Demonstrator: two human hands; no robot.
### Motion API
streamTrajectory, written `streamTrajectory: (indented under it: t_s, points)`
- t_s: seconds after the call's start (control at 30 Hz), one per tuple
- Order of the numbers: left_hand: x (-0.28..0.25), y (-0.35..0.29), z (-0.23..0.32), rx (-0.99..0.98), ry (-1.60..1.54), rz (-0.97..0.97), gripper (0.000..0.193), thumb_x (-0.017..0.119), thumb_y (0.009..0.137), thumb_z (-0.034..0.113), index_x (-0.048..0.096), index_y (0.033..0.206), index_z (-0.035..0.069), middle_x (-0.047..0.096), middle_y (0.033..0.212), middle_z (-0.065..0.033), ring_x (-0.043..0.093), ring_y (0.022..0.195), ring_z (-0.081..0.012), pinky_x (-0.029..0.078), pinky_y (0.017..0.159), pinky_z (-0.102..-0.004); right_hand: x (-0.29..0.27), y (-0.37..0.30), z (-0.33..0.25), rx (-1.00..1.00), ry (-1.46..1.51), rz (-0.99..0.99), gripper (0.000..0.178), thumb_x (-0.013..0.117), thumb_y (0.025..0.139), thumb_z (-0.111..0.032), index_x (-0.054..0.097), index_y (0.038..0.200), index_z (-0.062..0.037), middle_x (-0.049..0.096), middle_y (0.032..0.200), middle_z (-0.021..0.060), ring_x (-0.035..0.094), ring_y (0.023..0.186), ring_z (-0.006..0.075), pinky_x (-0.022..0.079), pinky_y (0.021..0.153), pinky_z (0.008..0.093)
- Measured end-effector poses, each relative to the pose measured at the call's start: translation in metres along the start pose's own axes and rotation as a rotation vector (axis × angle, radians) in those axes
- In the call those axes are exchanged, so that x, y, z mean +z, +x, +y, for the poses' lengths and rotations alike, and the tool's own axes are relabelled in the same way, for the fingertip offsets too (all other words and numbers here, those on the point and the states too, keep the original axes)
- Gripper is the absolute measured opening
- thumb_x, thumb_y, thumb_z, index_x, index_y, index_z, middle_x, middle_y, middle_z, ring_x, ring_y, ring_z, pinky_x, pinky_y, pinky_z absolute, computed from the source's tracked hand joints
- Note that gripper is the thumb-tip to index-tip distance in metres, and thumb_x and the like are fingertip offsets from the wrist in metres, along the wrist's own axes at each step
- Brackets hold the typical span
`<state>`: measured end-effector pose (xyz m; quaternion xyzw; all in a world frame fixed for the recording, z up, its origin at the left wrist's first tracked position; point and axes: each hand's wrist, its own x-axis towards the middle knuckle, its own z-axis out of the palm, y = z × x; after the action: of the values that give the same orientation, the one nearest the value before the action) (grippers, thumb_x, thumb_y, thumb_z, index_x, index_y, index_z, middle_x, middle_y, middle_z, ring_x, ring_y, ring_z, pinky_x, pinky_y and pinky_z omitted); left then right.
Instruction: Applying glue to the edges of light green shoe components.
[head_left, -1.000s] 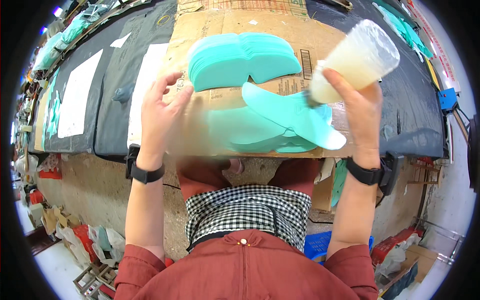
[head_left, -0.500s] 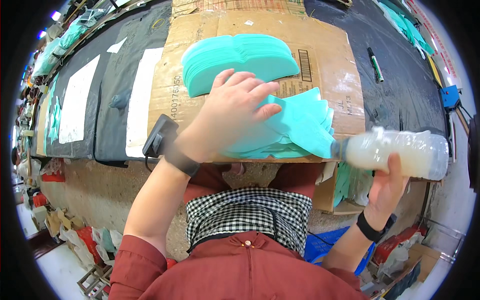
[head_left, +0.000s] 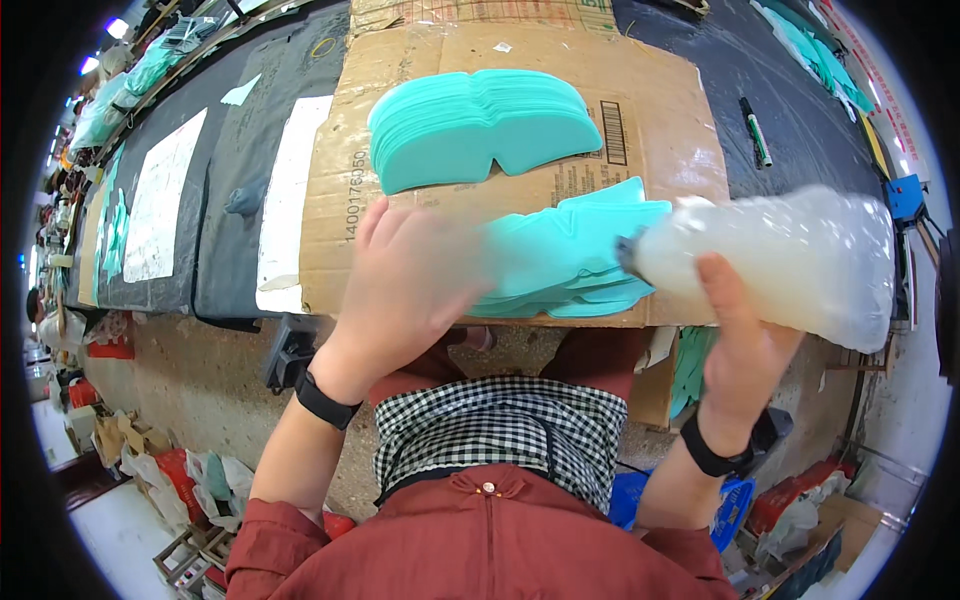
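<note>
My right hand (head_left: 745, 340) grips a translucent plastic squeeze bottle (head_left: 770, 262) of whitish liquid, tipped on its side. Its dark nozzle (head_left: 627, 254) points left at the near pile of teal sheet pieces (head_left: 575, 268), which lie loosely fanned at the cardboard's front edge. My left hand (head_left: 405, 275) is at the left end of this pile. Its fingers are smeared by motion, so I cannot tell whether they hold a piece. Behind it rests a neat stack of the same teal pieces (head_left: 485, 130), curved on top and notched in the middle.
A flattened cardboard sheet (head_left: 670, 120) covers part of the dark tabletop (head_left: 790, 90). White paper sheets (head_left: 165, 195) lie to the left, a marker pen (head_left: 755, 132) to the right. Below the table are a blue basket (head_left: 735, 510) and a cardboard box (head_left: 655, 390).
My left hand has moved left and nearer to me, away from the far stack. The bottle has come left, its nozzle now over the near pile. The top pieces there have shifted.
</note>
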<state>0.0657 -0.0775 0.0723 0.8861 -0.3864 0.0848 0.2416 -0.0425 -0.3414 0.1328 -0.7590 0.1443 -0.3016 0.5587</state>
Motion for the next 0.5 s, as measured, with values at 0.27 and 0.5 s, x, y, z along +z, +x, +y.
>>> streamTrajectory:
  t_s: [0.27,0.5]
  points:
    - [0.011,-0.012,0.004,-0.005,-0.039,-0.011,0.032,0.078,0.085,0.024,0.071,0.116,0.015,0.063,0.112,-0.0087,0.060,0.112,-0.0324,0.035,0.115,-0.0575,0.061,0.033,0.003,-0.132,-0.075,-0.360,0.030,0.084,0.087,-0.016,0.076,0.115,-0.0067,0.078,0.104,0.0099,0.075,0.090,0.0186,0.058,0.076,0.0330]
    - [0.003,-0.009,-0.003,-0.003,-0.136,0.009,0.029,0.075,0.088,0.019,0.072,0.116,0.010,0.064,0.110,-0.0117,0.061,0.109,-0.0315,0.043,0.105,-0.0495,-0.010,0.091,0.055,-0.052,-0.260,-0.038,0.032,0.083,0.088,-0.011,0.073,0.114,0.0024,0.076,0.108,0.0080,0.070,0.093,0.0144,0.055,0.082,0.0304]
